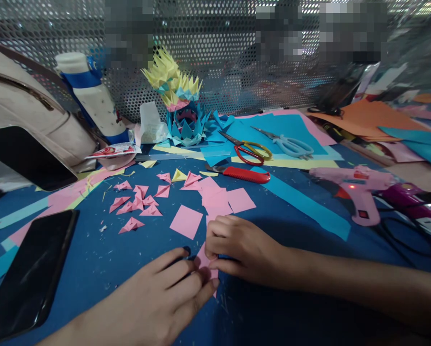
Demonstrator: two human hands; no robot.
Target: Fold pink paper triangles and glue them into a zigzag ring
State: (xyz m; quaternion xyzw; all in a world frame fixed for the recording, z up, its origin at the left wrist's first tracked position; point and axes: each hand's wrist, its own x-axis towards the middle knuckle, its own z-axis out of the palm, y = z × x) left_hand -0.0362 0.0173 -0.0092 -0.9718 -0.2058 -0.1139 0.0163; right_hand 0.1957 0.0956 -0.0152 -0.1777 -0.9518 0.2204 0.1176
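Observation:
A small piece of pink paper (203,258) lies low over the blue table, between my two hands. My left hand (165,298) holds it from the near left, fingers bent onto its edge. From the right, my right hand (244,252) has curled fingers and thumb closed on the same piece, hiding part of it. Just beyond my fingers lie a flat pink square (186,222) and an overlapping group of pink squares (215,197). Several small folded pink paper triangles (139,199) are scattered to the left, with a yellow folded piece (179,175) behind them.
Behind are a red cutter (247,174), red-and-yellow scissors (249,151), light-blue scissors (292,145) and a folded-paper model (186,120). A pink glue gun (363,192) with a lit red light stands right. Left are a phone (31,269), a bottle (92,98) and a bag (38,105).

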